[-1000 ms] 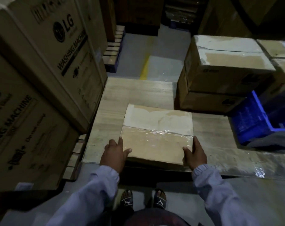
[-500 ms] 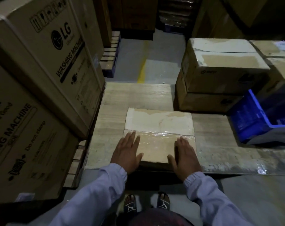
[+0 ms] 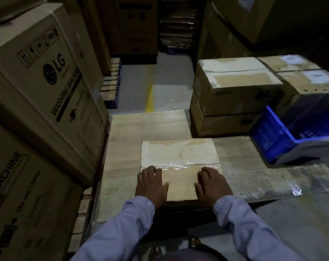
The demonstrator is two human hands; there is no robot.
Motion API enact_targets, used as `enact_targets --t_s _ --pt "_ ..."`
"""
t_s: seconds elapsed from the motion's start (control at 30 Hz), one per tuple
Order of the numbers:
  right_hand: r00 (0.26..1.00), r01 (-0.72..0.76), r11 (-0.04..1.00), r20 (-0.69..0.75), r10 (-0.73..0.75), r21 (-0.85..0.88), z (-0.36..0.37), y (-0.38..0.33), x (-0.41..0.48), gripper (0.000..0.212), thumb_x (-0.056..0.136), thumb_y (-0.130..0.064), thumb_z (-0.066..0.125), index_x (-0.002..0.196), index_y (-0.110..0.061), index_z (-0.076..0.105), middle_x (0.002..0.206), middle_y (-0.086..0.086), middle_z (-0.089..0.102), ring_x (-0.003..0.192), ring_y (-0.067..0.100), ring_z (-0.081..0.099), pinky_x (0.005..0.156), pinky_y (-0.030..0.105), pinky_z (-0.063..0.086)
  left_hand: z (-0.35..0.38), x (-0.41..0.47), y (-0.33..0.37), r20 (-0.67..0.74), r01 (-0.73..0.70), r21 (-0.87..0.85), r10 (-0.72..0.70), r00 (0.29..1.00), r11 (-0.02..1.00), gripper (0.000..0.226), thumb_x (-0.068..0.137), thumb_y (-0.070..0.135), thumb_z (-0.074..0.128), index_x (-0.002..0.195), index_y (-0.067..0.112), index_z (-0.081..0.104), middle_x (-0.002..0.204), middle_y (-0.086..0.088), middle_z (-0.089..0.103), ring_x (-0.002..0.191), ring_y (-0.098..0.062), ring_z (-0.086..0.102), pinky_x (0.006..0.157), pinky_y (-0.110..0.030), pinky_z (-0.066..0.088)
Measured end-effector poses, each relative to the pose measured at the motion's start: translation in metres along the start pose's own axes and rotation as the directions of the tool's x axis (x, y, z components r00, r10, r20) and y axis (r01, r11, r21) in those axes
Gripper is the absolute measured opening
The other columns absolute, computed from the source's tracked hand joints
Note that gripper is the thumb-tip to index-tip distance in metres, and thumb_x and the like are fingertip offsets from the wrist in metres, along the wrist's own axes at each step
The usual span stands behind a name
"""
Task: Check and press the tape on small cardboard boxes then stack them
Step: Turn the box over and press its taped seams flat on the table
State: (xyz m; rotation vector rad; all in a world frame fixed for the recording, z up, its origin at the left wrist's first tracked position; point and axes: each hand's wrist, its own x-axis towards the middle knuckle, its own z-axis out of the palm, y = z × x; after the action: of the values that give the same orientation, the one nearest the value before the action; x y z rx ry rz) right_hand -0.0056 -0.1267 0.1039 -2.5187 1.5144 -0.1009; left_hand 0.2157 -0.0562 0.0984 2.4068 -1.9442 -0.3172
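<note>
A small flat cardboard box lies on a low wooden platform in front of me. Clear glossy tape runs across its top along the middle seam and covers the near half. My left hand rests palm down on the near left part of the top, with its fingertips bent at the seam. My right hand lies the same way on the near right part. Both press on the taped surface and grip nothing.
Two taped cartons are stacked at the platform's far right, with more cartons behind them. A blue plastic crate sits tilted to the right. Tall washing machine cartons wall off the left. Grey floor with a yellow line lies beyond.
Both hands left the box's side edges, came onto its top and slid forward until the fingertips reached the middle seam. The box has not moved.
</note>
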Motion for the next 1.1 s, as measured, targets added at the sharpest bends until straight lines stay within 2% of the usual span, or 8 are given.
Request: enact_targets --t_s 0.13,0.2,0.37,0.47,0.67,0.73,0.97,1.1 --pt "0.997 -0.026 0.999 0.066 0.028 -0.031 -0.004 -0.007 0.017 0.069 0.090 -0.055 0.035 0.142 -0.010 0.042 0.151 0.014 0.037 0.139 0.033 0.033 0.114 0.039 0.027 0.008 0.018 -0.011 0.003 -0.092 0.026 0.092 0.996 0.995 0.070 0.094 0.054 0.032 0.151 0.012 0.029 0.161 -0.012 0.017 0.149 -0.031 0.011 0.118 -0.043 0.007" --pt "0.991 -0.043 0.998 0.128 0.049 -0.044 0.005 -0.009 0.017 0.082 0.087 -0.061 0.016 0.150 -0.010 0.029 0.159 0.013 0.021 0.147 0.030 0.019 0.118 0.040 0.017 0.014 0.022 -0.016 0.021 -0.113 0.001 0.113 0.993 0.994 0.071 0.092 0.055 0.029 0.146 0.009 0.041 0.156 -0.014 0.030 0.145 -0.032 0.027 0.114 -0.043 0.014" --pt "0.996 -0.032 0.996 0.083 0.039 -0.086 0.015 0.001 0.020 0.065 0.088 -0.059 0.038 0.131 -0.013 0.057 0.139 0.012 0.053 0.126 0.031 0.052 0.101 0.044 0.044 0.021 0.027 -0.018 0.024 -0.104 -0.006 0.104 0.994 0.995 0.068 0.087 0.057 0.038 0.134 0.011 0.056 0.143 -0.014 0.050 0.131 -0.034 0.048 0.105 -0.043 0.024" --pt "1.000 0.024 0.996 0.009 -0.023 -0.083 -0.001 0.006 0.034 0.049 0.084 -0.060 0.043 0.114 -0.023 0.057 0.124 0.004 0.053 0.108 0.028 0.053 0.089 0.041 0.044 0.014 0.043 -0.017 -0.034 -0.095 0.003 0.095 0.995 0.995 0.068 0.082 0.062 0.041 0.129 0.015 0.057 0.134 -0.012 0.054 0.121 -0.033 0.050 0.098 -0.043 0.029" --pt "0.997 0.035 0.999 0.071 -0.032 -0.040 -0.006 0.023 0.088 0.085 0.086 -0.067 0.012 0.153 -0.015 0.022 0.160 0.010 0.016 0.147 0.028 0.016 0.118 0.040 0.014 0.006 0.101 -0.033 -0.062 -0.040 -0.012 0.039 0.997 0.999 0.078 0.089 0.062 0.019 0.155 0.022 0.012 0.163 -0.007 -0.001 0.150 -0.027 -0.001 0.117 -0.041 -0.003" --pt "0.994 0.035 0.998 0.102 -0.031 -0.043 0.001 0.027 0.097 0.092 0.084 -0.072 -0.004 0.155 -0.016 0.013 0.163 0.006 0.006 0.150 0.023 0.004 0.119 0.036 0.003 0.009 0.110 -0.037 -0.075 -0.033 -0.019 0.031 0.997 0.999 0.077 0.091 0.062 0.017 0.156 0.022 0.009 0.163 -0.006 -0.001 0.151 -0.024 0.001 0.118 -0.039 -0.004" --pt "0.998 0.052 0.996 -0.013 -0.053 -0.067 0.021 0.037 0.098 0.070 0.095 -0.055 0.028 0.152 -0.015 0.026 0.161 0.006 0.018 0.149 0.021 0.012 0.118 0.040 0.010 0.020 0.111 -0.040 -0.138 -0.024 -0.079 0.013 0.990 0.997 0.075 0.092 0.061 0.028 0.156 0.027 0.008 0.164 0.001 0.003 0.150 -0.017 0.000 0.120 -0.040 0.007" --pt "0.979 -0.145 0.985 -0.129 0.157 0.094 0.022 0.037 0.100 0.069 0.092 -0.046 0.042 0.148 -0.007 0.031 0.157 0.018 0.021 0.146 0.032 0.019 0.117 0.045 0.023 0.020 0.111 -0.042 -0.168 0.003 -0.182 -0.034 0.985 0.983 0.077 0.092 0.059 0.032 0.155 0.023 0.009 0.164 0.002 -0.001 0.150 -0.015 -0.002 0.119 -0.034 0.011"
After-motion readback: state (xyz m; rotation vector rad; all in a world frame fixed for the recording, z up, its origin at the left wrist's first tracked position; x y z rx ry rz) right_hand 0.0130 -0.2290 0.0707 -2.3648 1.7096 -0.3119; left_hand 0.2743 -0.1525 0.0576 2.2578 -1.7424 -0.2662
